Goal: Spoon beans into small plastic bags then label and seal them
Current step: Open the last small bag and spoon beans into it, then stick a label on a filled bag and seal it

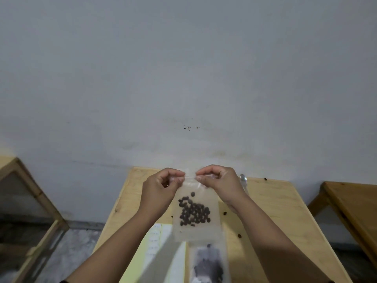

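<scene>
Both forearms extend forward from the lower frame corners and converge at centre. Left hand point(161, 185): fingers curled, thumb and forefinger pinched together. Right hand point(218, 180): same posture, knuckles uppermost, pinching. The two pinch points sit just beside each other, fingertips nearly touching.

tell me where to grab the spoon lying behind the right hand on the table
Grip the spoon by its handle, coming from the right side. Only its shiny bowl shows clearly at the far end; the handle runs back toward the person, partly hidden by the right hand, which is pinching the bag.
</scene>
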{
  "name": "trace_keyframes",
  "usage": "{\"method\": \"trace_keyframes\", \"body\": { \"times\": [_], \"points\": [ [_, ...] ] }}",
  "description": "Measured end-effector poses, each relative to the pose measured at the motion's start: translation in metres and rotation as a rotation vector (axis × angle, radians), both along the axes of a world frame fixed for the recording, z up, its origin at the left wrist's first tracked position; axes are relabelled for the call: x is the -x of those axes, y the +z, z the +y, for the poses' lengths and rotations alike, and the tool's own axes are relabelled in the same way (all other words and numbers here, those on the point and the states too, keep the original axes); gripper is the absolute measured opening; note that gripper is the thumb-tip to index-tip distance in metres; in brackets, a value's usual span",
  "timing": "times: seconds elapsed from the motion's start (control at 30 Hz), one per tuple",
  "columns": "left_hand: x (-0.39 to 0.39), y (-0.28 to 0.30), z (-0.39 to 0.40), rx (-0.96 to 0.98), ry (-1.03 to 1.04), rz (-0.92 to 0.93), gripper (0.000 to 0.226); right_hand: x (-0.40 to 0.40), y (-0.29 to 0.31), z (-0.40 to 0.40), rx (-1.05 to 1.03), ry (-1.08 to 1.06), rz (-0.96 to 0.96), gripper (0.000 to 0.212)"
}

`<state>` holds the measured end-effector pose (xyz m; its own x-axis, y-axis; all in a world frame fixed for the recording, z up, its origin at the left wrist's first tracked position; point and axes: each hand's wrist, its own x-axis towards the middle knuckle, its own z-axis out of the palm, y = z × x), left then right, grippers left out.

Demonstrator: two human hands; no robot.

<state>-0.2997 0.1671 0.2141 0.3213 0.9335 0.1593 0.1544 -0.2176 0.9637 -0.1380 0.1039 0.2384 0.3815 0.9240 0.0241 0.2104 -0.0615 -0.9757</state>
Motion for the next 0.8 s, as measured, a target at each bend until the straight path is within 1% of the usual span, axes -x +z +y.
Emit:
{"method": "trace_keyframes", "body": {
  "times": [0.13,0.27,0.43,0.53,0.6,0.7,0.77,0.8],
  "points": [
    [0.007,-0.001,-0.011,0.008,-0.015,0.013,0.012,0.012,-0.009,-0.001,0.002,0.046,0.031,0.012],
    [0.014,0.001,-0.015,-0.035,0.026,0.033,0.009,0.027,-0.015,0.003,-0.013,0.057,0.144,0.014],
    [0.03,0.001,0.0,-0.098,0.049,0.06,0.011,0.052,-0.018,0.015,-0.04,0.037,0.204,0.015],
    [0.046,-0.006,0.021,-0.062,0.056,0.018,0.01,0.071,-0.026,0.023,-0.035,0.026,0.141,0.014],
    [0.061,-0.015,0.036,-0.026,-0.006,-0.017,0.01,0.085,-0.032,0.031,-0.043,-0.046,0.113,0.013],
    [0.087,-0.03,0.046,0.027,-0.183,-0.015,0.024,0.11,-0.041,0.045,-0.042,-0.158,0.181,0.019],
    [0.104,-0.043,0.051,0.066,-0.277,-0.011,0.024,0.128,-0.051,0.052,-0.021,-0.171,0.232,0.021],
    [0.113,-0.051,0.054,0.099,-0.289,-0.015,0.021,0.136,-0.059,0.055,-0.007,-0.169,0.256,0.021]
  ]
}}
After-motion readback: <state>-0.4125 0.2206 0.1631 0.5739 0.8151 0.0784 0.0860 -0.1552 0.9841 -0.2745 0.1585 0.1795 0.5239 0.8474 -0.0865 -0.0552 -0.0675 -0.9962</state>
